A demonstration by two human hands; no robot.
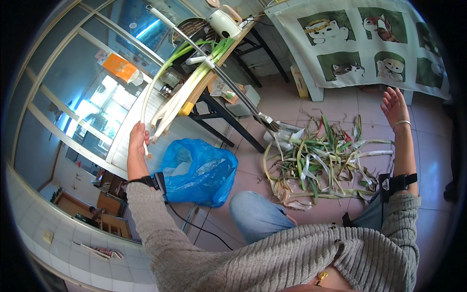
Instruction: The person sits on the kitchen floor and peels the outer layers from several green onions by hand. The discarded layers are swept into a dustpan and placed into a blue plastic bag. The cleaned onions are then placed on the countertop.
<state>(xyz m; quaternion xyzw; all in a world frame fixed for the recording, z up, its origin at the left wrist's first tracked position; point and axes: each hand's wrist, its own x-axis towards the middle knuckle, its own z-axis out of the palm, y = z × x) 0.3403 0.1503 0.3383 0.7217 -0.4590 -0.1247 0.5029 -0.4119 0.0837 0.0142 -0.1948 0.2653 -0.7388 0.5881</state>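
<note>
My left hand (138, 138) is closed around the white root end of a long green onion (147, 106), whose green leaves arch up towards the table. Beside it, several more green onions (186, 93) lie along the edge of a wooden table (201, 87), roots towards me. My right hand (394, 109) is held out at the right above the tiled floor, fingers slightly curled and nothing in it. Below and left of it, a pile of stripped onion leaves and peelings (321, 160) is spread on the floor, against a clear plastic container (284, 134).
A blue plastic bag (204, 171) stands open on the floor below my left hand. A long-handled brush (237, 89) leans across the table edge. Behind are a kettle (224, 23), a white bin (248, 100) and a cat-print cloth (368, 47). Black table legs (230, 127) reach the floor.
</note>
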